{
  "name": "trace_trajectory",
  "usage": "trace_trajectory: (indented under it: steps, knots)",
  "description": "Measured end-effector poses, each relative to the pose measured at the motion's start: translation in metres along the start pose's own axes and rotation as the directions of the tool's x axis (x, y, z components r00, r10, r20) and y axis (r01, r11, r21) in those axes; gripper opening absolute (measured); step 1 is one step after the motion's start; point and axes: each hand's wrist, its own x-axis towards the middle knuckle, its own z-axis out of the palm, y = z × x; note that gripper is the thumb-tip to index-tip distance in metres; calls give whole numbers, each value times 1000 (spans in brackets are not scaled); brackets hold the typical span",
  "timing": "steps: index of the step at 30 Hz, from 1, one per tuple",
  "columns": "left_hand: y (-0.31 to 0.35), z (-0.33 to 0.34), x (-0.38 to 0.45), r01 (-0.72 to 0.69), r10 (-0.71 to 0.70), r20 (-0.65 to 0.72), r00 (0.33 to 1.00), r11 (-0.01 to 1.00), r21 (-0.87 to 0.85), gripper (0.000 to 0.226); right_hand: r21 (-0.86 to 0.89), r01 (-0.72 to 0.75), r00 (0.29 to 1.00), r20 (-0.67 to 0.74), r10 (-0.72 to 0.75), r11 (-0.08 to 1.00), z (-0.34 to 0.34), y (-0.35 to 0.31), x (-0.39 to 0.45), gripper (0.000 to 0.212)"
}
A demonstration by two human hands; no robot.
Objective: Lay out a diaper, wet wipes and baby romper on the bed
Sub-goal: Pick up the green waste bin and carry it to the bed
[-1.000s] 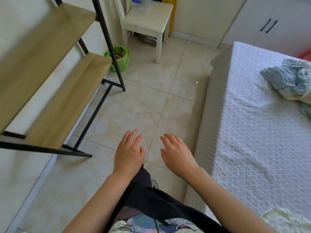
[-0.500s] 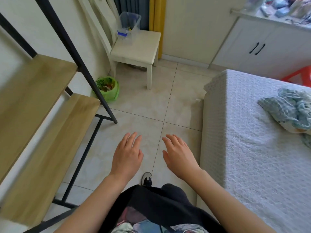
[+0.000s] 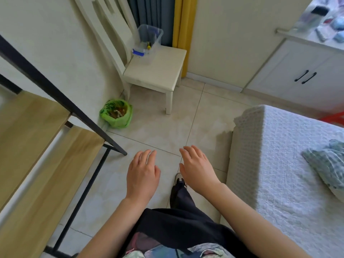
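Observation:
My left hand [image 3: 142, 174] and my right hand [image 3: 197, 169] hover side by side over the tiled floor, palms down, fingers relaxed, holding nothing. The bed [image 3: 283, 164] with a white textured cover stands to the right of my right hand. A crumpled teal and white patterned cloth [image 3: 329, 164] lies on the bed at the right edge of view; I cannot tell what it is. No diaper or wet wipes show.
A wooden shelf with a black metal frame [image 3: 46, 146] stands on the left. Ahead is a cream chair [image 3: 154, 73] with a clear plastic box [image 3: 149, 40] on its seat. A green-lined bin [image 3: 116, 113] sits beside it. White cabinets [image 3: 301, 77] stand at the back right.
The view has lifted and moved forward along the floor, bringing the chair, box and cabinets into fuller view. Both hands stay empty and in the same pose.

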Motion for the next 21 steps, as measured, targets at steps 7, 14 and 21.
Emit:
trace_trajectory:
  steps: [7, 14, 21]
  knots:
    - [20, 1, 95, 127, -127, -22, 992, 992, -11, 48, -106, 191, 982, 31, -189, 976, -31, 50, 108, 45]
    - [-7, -7, 164, 276, -275, -25, 961, 961, 25, 51, -110, 295, 955, 65, -289, 949, -34, 56, 212, 42]
    - [-66, -13, 236, 306, -307, 9, 952, 950, 61, 52, -91, 339, 939, 92, -331, 936, -33, 34, 311, 43]
